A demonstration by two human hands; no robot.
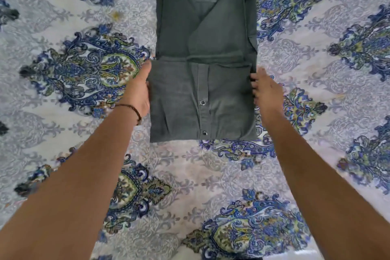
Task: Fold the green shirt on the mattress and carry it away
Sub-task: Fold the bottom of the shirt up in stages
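A mattress patterned in pale grey with blue and green paisley medallions carries one garment: a green shirt, lying flat between the left hand and the right hand and stretching away beyond them. Its near end is folded back over itself, snap buttons facing up, level with both hands.
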